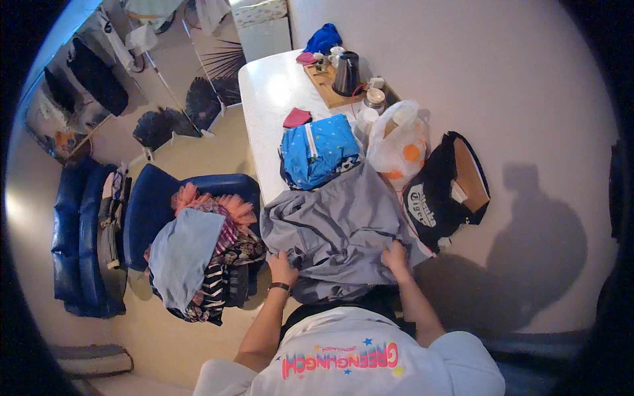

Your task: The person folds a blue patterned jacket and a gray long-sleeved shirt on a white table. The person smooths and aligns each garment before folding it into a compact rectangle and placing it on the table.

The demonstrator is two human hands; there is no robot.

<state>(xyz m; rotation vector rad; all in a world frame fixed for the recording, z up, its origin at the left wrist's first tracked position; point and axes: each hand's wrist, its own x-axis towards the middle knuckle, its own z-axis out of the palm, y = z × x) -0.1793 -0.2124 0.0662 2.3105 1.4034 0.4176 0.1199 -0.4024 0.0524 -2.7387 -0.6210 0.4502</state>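
Observation:
A large grey cloth garment lies spread and wrinkled over the near end of the white table, its lower part hanging towards my body. My left hand grips its left edge, with a dark band on the wrist. On the other side, my right hand is closed on the garment's right edge. Just beyond it a folded blue patterned garment with a white zip lies on a pile of clothes. A small pink cloth sits behind that pile.
Clothes are heaped on a blue chair at the left. To the right stand a plastic bag and a black printed bag. A wooden tray bears an electric kettle. Laundry hangs on racks at the upper left.

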